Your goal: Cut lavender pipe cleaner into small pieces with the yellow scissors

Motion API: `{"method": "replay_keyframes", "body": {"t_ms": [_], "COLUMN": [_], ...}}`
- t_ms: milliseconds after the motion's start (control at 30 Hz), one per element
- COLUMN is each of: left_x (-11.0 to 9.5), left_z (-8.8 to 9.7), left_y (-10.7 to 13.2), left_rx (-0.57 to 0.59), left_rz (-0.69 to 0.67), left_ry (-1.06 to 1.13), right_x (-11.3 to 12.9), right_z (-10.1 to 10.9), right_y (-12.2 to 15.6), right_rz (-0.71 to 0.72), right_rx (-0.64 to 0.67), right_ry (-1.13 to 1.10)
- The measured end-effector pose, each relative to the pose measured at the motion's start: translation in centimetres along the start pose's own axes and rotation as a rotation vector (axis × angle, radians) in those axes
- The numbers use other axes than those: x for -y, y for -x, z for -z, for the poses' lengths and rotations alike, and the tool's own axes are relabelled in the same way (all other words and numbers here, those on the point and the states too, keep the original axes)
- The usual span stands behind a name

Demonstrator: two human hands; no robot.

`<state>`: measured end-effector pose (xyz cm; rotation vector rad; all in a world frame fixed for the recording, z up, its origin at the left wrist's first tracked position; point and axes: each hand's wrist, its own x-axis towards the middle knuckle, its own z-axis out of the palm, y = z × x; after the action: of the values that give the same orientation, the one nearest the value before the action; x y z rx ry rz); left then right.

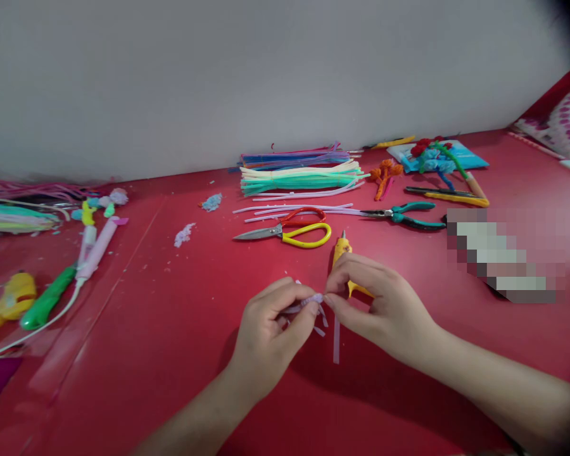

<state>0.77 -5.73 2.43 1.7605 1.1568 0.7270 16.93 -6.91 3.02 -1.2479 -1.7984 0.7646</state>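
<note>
My left hand [270, 329] and my right hand [377, 304] meet over the red table [171, 354], both pinched on a small lilac pipe-cleaner piece [313, 300]. Loose lilac ends [335, 339] hang down from it. A yellow glue gun [342, 250] lies just behind my right hand, partly hidden by it. Beyond it lie scissors [294, 233] with red and yellow handles.
A stack of coloured pipe cleaners [299, 174] lies along the wall. Teal-handled pliers [403, 214] and finished pipe-cleaner flowers [432, 158] are at the right. More tools, a green-handled one [45, 304] and cleaners [14, 215] sit at the left. A blurred patch [503, 253] covers something right.
</note>
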Motion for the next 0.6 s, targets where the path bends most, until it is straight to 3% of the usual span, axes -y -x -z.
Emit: {"method": "replay_keyframes", "body": {"t_ms": [600], "left_x": [0.26], "left_z": [0.04], "left_y": [-0.14], "left_rx": [0.004], "left_rz": [-0.012], "left_ry": [-0.042], "right_x": [-0.31], "right_z": [-0.25], "right_y": [0.10], "right_rz": [-0.003], "right_rx": [-0.008], "right_ry": [0.010]}}
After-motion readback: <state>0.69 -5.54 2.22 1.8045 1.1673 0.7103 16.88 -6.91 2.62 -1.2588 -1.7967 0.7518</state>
